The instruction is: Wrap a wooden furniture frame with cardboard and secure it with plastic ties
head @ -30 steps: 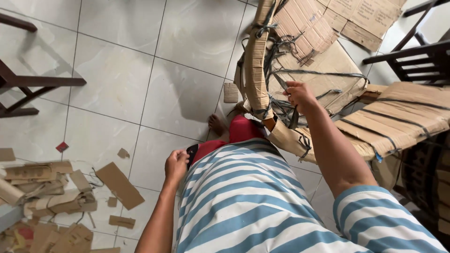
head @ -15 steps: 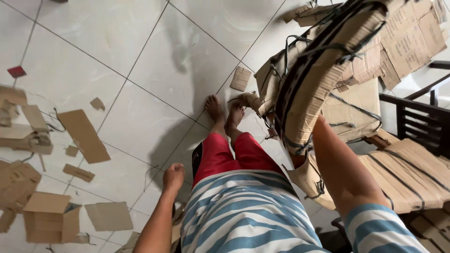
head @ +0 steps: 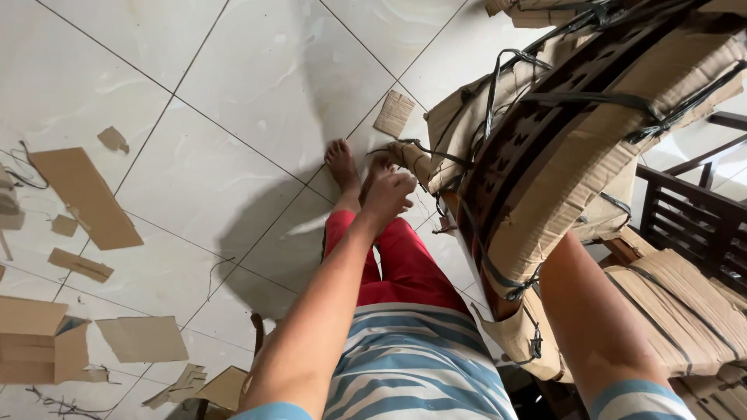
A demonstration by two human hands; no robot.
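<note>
My left hand (head: 387,194) loosely curled, fingers reaching cardboard flap (head: 410,158) of wrapped dark wooden chair (head: 560,148) just right of it. My right hand hidden behind chair; grip unclear.

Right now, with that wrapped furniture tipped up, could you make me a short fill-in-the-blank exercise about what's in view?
1. The left hand reaches toward the ____-wrapped furniture piece.
2. Black ____ bind that wrapping.
3. The floor is covered in pale ____.
4. The person's shorts are ____.

Missing words: cardboard; straps; tiles; red
</note>
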